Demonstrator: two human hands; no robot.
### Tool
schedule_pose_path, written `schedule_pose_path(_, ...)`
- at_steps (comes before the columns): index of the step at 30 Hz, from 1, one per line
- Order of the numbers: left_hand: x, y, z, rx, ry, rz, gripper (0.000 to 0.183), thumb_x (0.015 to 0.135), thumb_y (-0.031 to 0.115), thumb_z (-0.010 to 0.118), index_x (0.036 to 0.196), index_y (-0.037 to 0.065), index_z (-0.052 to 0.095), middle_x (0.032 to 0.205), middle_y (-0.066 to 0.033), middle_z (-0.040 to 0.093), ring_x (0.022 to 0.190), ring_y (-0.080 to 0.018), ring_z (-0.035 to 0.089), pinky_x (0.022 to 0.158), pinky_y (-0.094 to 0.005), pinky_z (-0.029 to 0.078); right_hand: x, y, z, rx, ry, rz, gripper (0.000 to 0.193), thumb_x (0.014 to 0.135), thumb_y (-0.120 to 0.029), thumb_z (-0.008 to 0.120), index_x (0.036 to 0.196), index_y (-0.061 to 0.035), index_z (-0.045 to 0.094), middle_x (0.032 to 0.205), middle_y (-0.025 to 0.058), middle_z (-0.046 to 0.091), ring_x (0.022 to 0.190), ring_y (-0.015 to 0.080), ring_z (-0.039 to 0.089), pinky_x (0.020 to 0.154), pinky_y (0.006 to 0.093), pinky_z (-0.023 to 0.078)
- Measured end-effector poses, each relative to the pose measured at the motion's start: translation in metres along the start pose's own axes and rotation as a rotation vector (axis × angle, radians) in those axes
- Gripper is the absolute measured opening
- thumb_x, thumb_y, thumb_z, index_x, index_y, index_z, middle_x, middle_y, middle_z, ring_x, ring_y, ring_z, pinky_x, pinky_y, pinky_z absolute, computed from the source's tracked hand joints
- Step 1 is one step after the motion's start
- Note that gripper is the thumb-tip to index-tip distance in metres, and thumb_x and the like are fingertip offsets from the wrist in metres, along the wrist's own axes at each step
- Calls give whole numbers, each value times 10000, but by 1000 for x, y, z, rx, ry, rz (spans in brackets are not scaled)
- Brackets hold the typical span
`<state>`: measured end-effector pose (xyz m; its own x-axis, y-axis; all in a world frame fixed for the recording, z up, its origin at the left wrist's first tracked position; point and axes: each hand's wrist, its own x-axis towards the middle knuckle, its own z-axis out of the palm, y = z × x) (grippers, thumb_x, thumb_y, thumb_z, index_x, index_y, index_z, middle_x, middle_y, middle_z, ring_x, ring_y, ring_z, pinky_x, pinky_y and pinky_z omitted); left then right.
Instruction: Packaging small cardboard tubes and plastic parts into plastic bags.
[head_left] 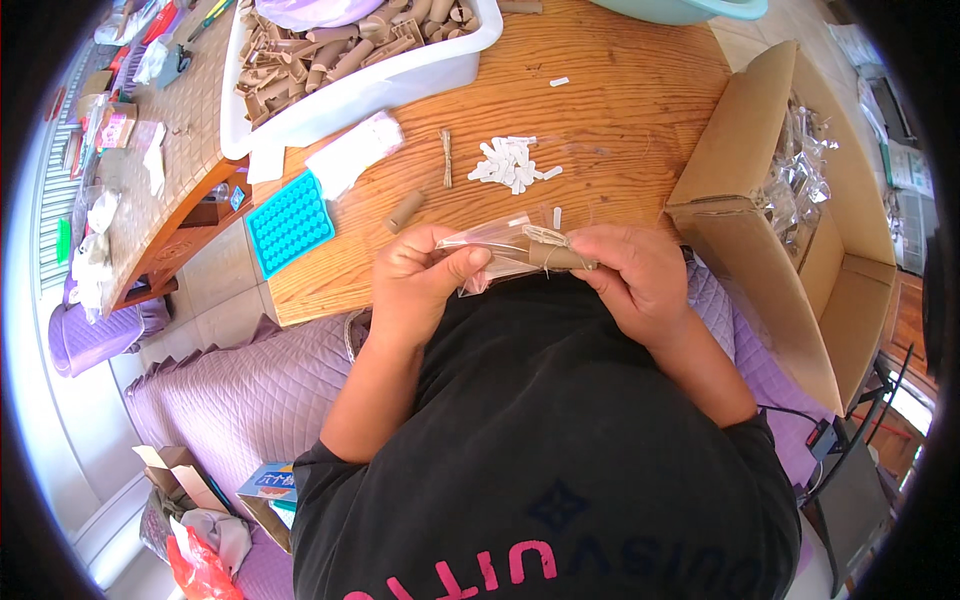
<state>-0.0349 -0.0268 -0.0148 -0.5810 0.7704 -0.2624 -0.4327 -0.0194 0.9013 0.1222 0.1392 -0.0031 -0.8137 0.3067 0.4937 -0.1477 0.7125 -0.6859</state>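
My left hand (420,280) is closed, pinching one end of a clear plastic bag (482,262) in front of my chest. Between the fingers of my right hand (640,275) is a short brown tube (553,257) with pale string looped around it. The tube's left end meets the bag's right side; how far it sits inside, I cannot tell. Just beyond my hands, white strips (510,163) lie in a loose pile on the wooden table (600,110). A second brown tube (405,211) and a thin bundle of string (446,158) rest nearby.
A white bin (400,97) full of brown tubes and pieces stands at the far left. Near it lie a white plastic packet (355,152) and a turquoise tray (290,226). On the right, an open cardboard box (740,235) holds clear bagged items (795,180).
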Motion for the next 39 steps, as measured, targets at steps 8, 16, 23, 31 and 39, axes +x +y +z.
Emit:
schedule_pose_path(8, 3, 7, 4, 212, -306, -207, 188, 743, 13, 676, 912, -23, 600, 784, -53, 622, 684, -84, 567, 611, -203, 469, 2, 3, -7, 262, -211, 209, 256, 704, -49, 645, 957, -57, 608, 896, 105, 626, 791, 253, 609, 670, 306, 480)
schedule_pose_path(16, 10, 7, 15, 136, -424, -390, 279, 742, 22, 677, 1002, -27, 587, 829, -40, 621, 733, -75, 568, 640, -196, 467, 10, 1, -9, 326, -245, 166, 199, 730, -24, 623, 928, -34, 611, 868, 98, 603, 780, 242, 589, 669, 298, 464)
schedule_pose_path(23, 10, 7, 20, 147, -407, -432, 234, 750, 59, 667, 959, -18, 597, 820, -77, 644, 703, -109, 605, 635, -215, 482, 7, 5, -13, 247, -162, 186, 163, 752, 36, 591, 908, -2, 619, 840, 94, 584, 738, 186, 566, 621, 257, 436)
schedule_pose_path(31, 10, 12, 18, 29, -433, -557, 243, 764, 67, 667, 961, -46, 582, 802, -84, 641, 713, -125, 617, 643, -224, 497, 13, 6, -20, 244, -119, 196, 100, 748, 22, 575, 838, -17, 598, 824, 95, 589, 759, 240, 573, 669, 303, 456)
schedule_pose_path(39, 10, 13, 19, -17, -459, -601, 245, 761, 78, 672, 952, -49, 587, 813, -97, 644, 723, -137, 624, 669, -237, 506, 11, 3, -18, 146, -157, 77, 65, 746, 8, 619, 801, -24, 602, 843, 97, 602, 747, 205, 582, 642, 287, 464)
